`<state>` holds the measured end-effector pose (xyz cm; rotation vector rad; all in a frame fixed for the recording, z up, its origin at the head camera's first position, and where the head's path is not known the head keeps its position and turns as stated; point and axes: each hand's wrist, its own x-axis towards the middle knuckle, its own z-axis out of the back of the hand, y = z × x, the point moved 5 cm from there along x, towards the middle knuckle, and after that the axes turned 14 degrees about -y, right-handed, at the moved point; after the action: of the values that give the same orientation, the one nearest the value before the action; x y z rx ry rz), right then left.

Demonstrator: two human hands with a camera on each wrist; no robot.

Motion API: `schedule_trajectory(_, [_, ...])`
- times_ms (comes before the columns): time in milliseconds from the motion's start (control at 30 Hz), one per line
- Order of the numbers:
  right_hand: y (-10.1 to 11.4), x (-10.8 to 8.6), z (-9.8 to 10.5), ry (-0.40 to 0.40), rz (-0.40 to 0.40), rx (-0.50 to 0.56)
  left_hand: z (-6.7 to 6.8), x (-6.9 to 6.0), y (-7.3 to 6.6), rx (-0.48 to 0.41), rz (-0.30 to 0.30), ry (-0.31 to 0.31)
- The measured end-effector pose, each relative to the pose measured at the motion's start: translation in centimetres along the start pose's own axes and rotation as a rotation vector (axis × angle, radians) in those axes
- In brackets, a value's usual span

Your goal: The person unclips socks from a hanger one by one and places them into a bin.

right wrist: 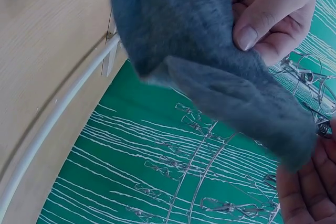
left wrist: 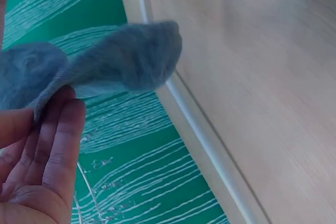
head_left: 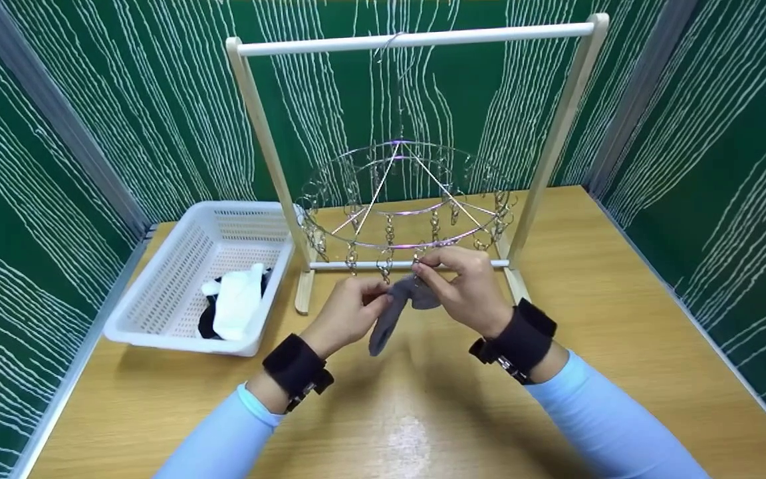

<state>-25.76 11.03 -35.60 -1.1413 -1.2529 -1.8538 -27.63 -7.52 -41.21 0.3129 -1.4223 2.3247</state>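
A grey sock [head_left: 393, 313] hangs folded between the two hands, below the front edge of a round metal clip hanger [head_left: 383, 246]. My left hand [head_left: 350, 313] pinches the sock between thumb and fingers; the left wrist view shows the grip on the cloth [left wrist: 126, 59]. At the sock's other end, my right hand [head_left: 466, 286] pinches a small wire clip [right wrist: 323, 124] on the hanger's front rim. In the right wrist view the sock's edge lies against the right fingers [right wrist: 310, 182]. Whether the clip's jaws bite the cloth I cannot tell.
The hanger hooks over the white top bar [head_left: 423, 38] of a wooden stand [head_left: 559, 140], with several other clips dangling. To the left, a white plastic basket [head_left: 157, 293] holds white cloth [head_left: 240, 303] and black cloth [head_left: 207, 321]. Green panels with white lines surround the wooden table [head_left: 596, 313].
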Motion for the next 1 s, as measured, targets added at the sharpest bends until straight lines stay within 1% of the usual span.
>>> schedule_trajectory(133, [-0.1,0.0,0.0,-0.007,0.002,0.009,0.4,-0.3,-0.2,0.037,-0.016,0.012])
schedule_trajectory(300, [0.0,0.2,0.1,-0.010,0.000,0.006,1.6,-0.7,-0.6,0.127,-0.016,0.055])
schedule_trajectory(367, [0.0,0.2,0.2,-0.011,-0.004,-0.004,2.3,-0.8,-0.7,0.165,-0.016,0.080])
schedule_trajectory(500, [-0.1,0.2,0.3,-0.007,-0.013,-0.026,3.9,-0.9,-0.8,0.208,-0.018,0.115])
schedule_trajectory(600, [-0.2,0.2,0.4,-0.001,-0.029,-0.033,5.3,-0.9,-0.8,0.240,-0.017,0.123])
schedule_trajectory(667, [-0.3,0.2,0.5,0.006,-0.051,-0.035,6.3,-0.9,-0.8,0.259,0.003,0.124])
schedule_trajectory(767, [-0.5,0.1,0.7,0.010,-0.094,-0.039,7.9,-0.8,-0.6,0.266,0.046,0.111])
schedule_trajectory(833, [-0.6,0.1,0.8,0.013,-0.118,-0.042,9.3,-0.8,-0.5,0.262,0.080,0.090])
schedule_trajectory(933, [-0.8,0.0,1.0,0.012,-0.139,-0.043,11.6,-0.5,-0.3,0.256,0.113,0.027])
schedule_trajectory(1000, [-1.0,0.0,1.1,0.014,-0.144,-0.040,13.3,-0.2,-0.2,0.259,0.113,-0.028])
